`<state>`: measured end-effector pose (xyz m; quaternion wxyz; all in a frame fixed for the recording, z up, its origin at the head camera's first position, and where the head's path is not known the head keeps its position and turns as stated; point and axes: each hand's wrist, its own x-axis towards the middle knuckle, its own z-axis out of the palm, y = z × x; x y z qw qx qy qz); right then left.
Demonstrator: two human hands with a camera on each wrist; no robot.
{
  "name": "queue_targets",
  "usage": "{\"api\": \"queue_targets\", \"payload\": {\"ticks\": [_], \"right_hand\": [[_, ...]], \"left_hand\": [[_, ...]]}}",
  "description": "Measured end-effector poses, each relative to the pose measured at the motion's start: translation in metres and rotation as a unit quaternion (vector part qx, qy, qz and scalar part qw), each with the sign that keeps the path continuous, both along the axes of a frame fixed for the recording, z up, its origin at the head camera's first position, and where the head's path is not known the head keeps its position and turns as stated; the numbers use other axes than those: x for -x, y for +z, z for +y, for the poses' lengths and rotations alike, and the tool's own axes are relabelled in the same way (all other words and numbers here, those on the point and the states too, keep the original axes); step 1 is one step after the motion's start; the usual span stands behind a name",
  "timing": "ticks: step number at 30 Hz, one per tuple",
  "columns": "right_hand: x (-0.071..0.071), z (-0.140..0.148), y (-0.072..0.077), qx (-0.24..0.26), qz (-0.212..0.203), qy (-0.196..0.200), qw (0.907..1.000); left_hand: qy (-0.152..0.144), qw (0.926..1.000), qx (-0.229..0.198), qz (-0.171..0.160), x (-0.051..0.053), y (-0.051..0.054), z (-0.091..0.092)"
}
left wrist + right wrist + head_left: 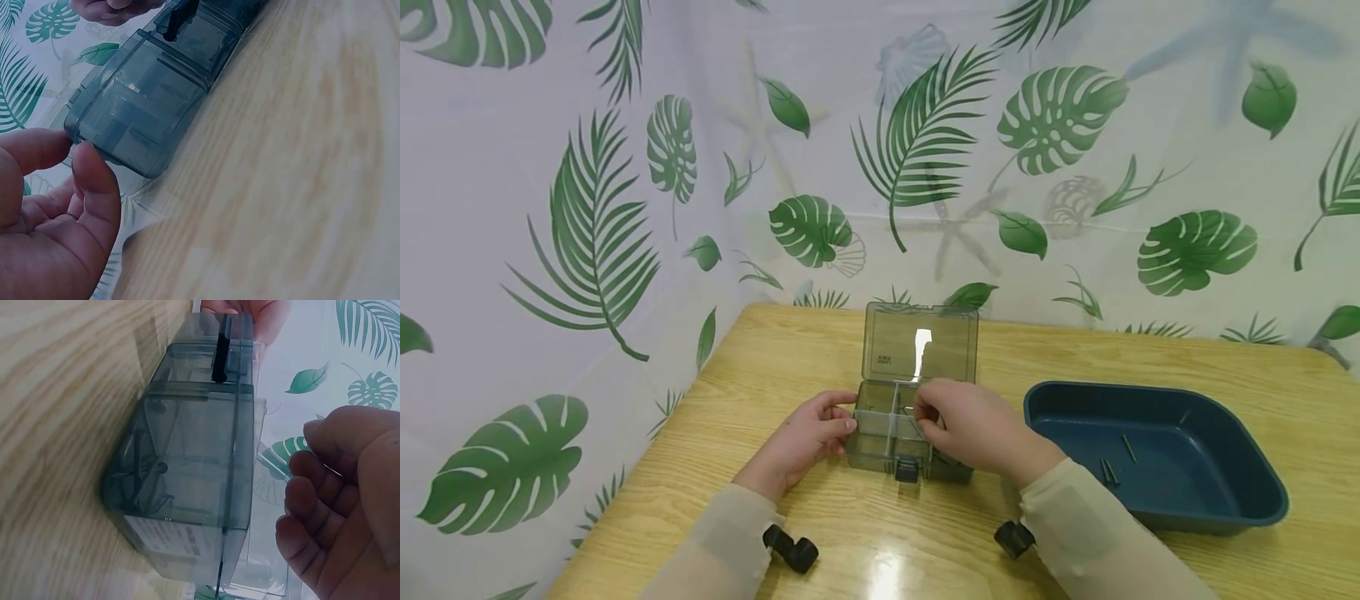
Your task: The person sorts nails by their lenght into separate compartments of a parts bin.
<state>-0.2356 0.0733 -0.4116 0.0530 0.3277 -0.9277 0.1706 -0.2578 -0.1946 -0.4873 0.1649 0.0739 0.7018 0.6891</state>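
The grey see-through compartment box [872,446] stands on the table with its lid [895,342] raised at the back. At the box's left end, my left hand [805,435] touches the edge with thumb and forefinger; the left wrist view shows this hand [56,212] at the box's corner [137,112]. My right hand [973,421] is over the right compartments, fingers curled. In the right wrist view this hand [344,500] is beside the box's top; whether its fingertips hold anything thin is unclear. Dark, thin metal pieces [147,481] lie inside the near compartment.
A dark blue tray [1217,521] stands to the right of the box, with several thin metal pieces [1129,448] on its floor. A leaf-patterned cloth [820,150] hangs behind the wooden table [700,475] and along its left side.
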Motion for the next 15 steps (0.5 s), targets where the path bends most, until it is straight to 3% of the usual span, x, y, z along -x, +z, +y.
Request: {"api": "queue_targets", "payload": {"ticks": [15], "right_hand": [[-0.003,0.023,0.003,0.01,-0.019,-0.022,0.9995]], "left_hand": [[-0.003,1.0,0.002,0.004,0.0,0.0,0.0]]}}
